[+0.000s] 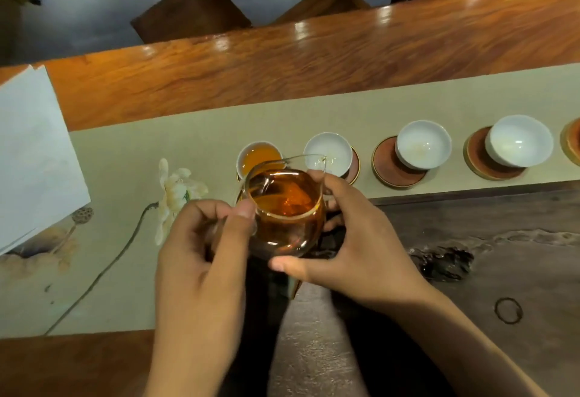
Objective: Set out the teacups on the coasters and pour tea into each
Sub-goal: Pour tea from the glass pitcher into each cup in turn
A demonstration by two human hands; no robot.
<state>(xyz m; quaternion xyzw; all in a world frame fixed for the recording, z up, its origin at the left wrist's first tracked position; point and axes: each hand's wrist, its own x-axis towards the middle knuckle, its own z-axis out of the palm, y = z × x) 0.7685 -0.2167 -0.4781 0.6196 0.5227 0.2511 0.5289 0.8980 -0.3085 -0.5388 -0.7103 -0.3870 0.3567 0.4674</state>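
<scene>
A glass pitcher [284,208] of amber tea is held over the table runner, its spout above the second white teacup [329,152]. My left hand [204,258] grips the pitcher's handle. My right hand [354,239] cups the pitcher's right side and base. The leftmost teacup [259,156] holds amber tea. The second cup looks nearly empty. Two more white teacups [422,144] [519,141] stand empty on round brown coasters [387,166] [480,159] further right. Another coaster [572,142] shows at the right edge.
A beige table runner [125,287] painted with a lotus covers the wooden table [282,64]. White paper [31,152] lies at the left. A dark wet stone tea tray [486,255] fills the lower right. Dark wooden stools [191,10] stand beyond the table.
</scene>
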